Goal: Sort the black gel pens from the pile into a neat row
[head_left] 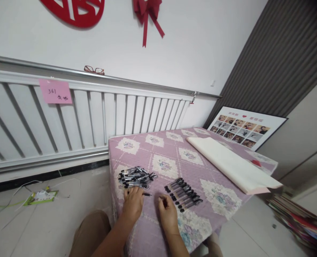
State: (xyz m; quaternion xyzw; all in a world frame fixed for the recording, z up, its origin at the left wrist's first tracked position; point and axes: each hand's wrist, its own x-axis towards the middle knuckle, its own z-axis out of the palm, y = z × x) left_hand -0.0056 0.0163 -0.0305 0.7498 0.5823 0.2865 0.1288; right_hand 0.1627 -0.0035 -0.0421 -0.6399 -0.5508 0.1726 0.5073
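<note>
My left hand (133, 204) is closed around a slim dark pen (147, 194), whose narrow tip points right from under the fingers. Just beyond that hand lies a loose pile of clear and black pens (135, 177) on the flowered purple tablecloth (147, 228). My right hand (168, 213) is curled, thumb and fingertips drawn together; anything between them is too small or hidden to make out. Beside it, to the right, several black-capped pens (185, 192) lie side by side in a slanted row.
A folded cream sheet (228, 162) lies across the table's right side, near a framed photo board (241, 128). A white radiator (94, 114) with a pink note (56, 91) runs along the wall. On the floor at left sits a power strip (42, 196) with cables.
</note>
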